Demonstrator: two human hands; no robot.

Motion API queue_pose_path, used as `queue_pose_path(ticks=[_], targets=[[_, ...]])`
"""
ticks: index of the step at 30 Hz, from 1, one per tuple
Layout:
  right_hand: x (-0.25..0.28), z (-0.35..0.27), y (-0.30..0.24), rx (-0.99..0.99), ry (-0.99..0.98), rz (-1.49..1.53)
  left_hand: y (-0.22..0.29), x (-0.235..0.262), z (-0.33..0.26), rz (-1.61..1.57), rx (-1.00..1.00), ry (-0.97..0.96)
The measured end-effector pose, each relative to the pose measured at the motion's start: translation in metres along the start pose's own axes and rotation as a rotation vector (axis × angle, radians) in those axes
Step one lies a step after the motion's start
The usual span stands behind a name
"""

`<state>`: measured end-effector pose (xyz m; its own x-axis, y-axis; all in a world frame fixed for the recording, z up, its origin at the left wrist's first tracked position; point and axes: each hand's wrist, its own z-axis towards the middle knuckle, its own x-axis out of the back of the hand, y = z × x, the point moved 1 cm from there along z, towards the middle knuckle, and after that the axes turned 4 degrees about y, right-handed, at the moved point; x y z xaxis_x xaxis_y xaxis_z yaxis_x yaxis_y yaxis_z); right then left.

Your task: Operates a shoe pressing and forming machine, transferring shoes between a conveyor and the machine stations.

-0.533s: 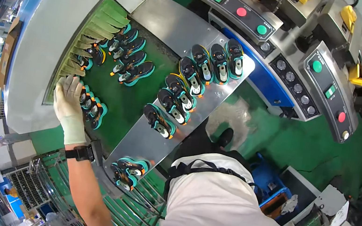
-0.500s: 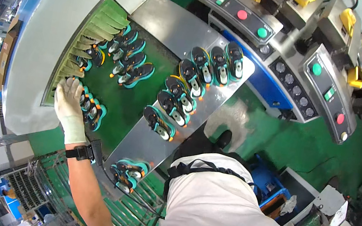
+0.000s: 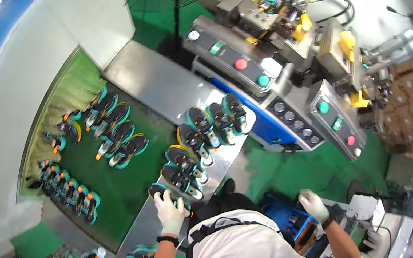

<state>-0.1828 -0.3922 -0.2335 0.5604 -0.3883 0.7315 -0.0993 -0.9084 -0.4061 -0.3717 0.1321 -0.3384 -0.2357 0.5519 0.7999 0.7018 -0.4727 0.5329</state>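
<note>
Our left hand [image 3: 170,212] touched a shoe [image 3: 154,190] on the bench [image 3: 141,228]; our right hand [image 3: 313,205] hung near a blue bin [image 3: 279,213]; how closed either grip was, we couldn't tell.

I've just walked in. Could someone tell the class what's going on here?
A person's gloved left hand is over a shoe on the metal table, fingers on it; whether it grips is unclear. The gloved right hand is out to the side, near a blue bin, with nothing visible in it. More shoes line the table, and others sit on the green surface beside a curtain of green strips. Beyond the table stands a machine with coloured buttons.
</note>
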Motion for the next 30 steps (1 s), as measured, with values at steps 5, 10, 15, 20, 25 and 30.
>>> queue_pose_path(ticks=[5,10,15,20,25,30], targets=[[-0.003,0.057,-0.238,0.253,-0.173,0.485,-0.064,0.023,0.024,-0.259,-0.065,0.338],[-0.051,0.063,-0.371,0.649,-0.499,0.449,0.045,0.15,0.068,-0.284,-0.275,0.49],[-0.063,0.075,-0.454,0.887,-0.335,0.361,0.21,0.189,0.099,-0.177,-0.682,0.36],[0.023,0.129,-0.412,0.668,-0.157,0.779,0.345,0.158,0.134,-0.296,-1.036,0.119],[0.146,0.179,-0.284,0.44,-0.313,1.089,0.479,0.106,0.169,-0.75,-0.895,-0.06],[0.216,0.218,-0.207,0.294,-0.204,1.516,0.621,0.021,0.318,-0.723,-0.695,-0.043]])
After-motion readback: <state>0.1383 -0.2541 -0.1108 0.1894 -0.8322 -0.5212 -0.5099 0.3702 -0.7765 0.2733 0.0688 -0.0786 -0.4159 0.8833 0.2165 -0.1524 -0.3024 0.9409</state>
